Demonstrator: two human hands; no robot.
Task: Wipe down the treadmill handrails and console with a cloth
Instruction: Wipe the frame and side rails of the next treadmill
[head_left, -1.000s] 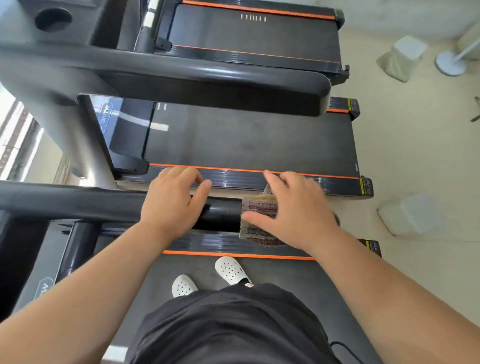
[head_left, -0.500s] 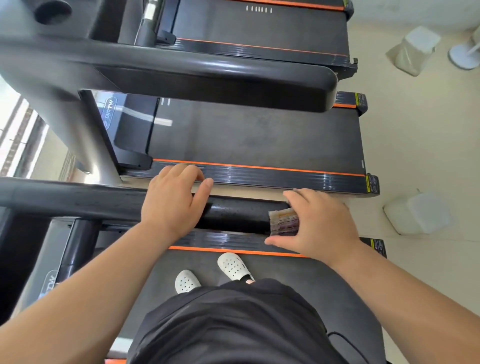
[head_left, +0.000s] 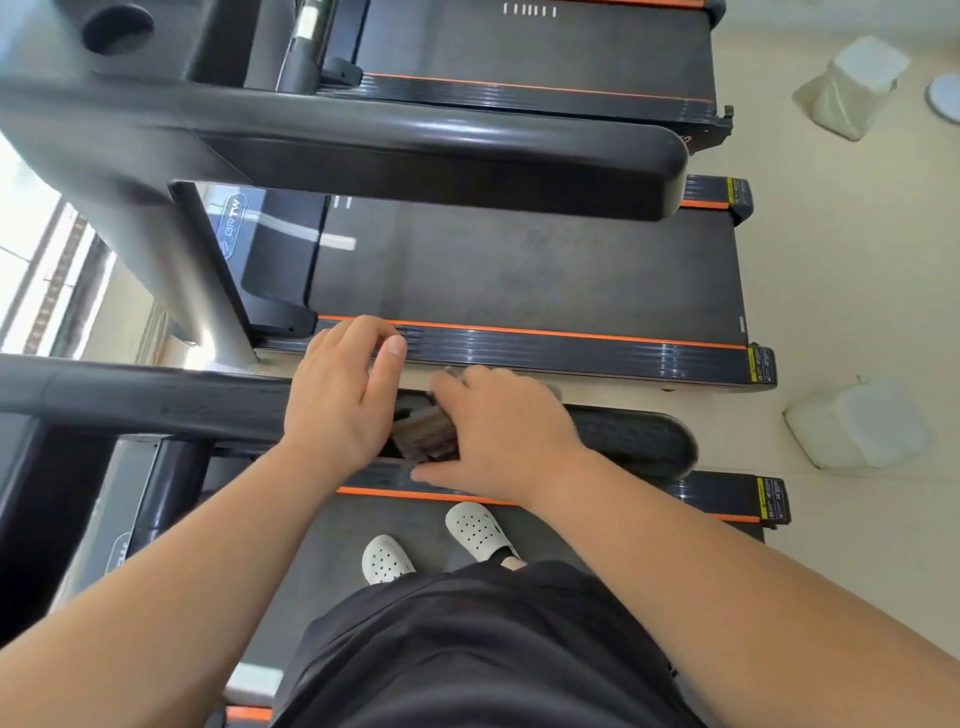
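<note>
**Item 1, nearest.** Dark shorts (head_left: 467, 649) and two white perforated shoes (head_left: 387, 558) stand on the treadmill belt (head_left: 322, 551), below and nearer than the grip.

**Item 2, the grip.** The right hand (head_left: 498, 431) is curled over a brownish striped cloth (head_left: 423, 434) and pinches it round the near handrail (head_left: 634, 441), fingers over the far side and thumb under the near side. Most of the cloth is hidden beneath the palm.

**Item 3, just left of the grip.** The left hand (head_left: 343, 400) is draped on the same handrail, touching the cloth's edge, with its fingers bent over the far side.

**Step, as judged.** The handrail wipe is mid-length. The bare end of the rail lies to the right of the grip. The next move calls for steady squeeze while sliding, and the left hand must clear before the cloth passes leftward. This machine's console is not in view.

**Item 4, beyond the grip.** The neighbouring treadmill's handrail (head_left: 415, 150) lies further off.

**Item 5, containers.** A round cup holder (head_left: 118, 28) sits far up-left and is dark inside, with nothing discernible in it. Two white floor bins (head_left: 857, 423) (head_left: 852, 83) stand well right of the grip, and their contents cannot be told.
</note>
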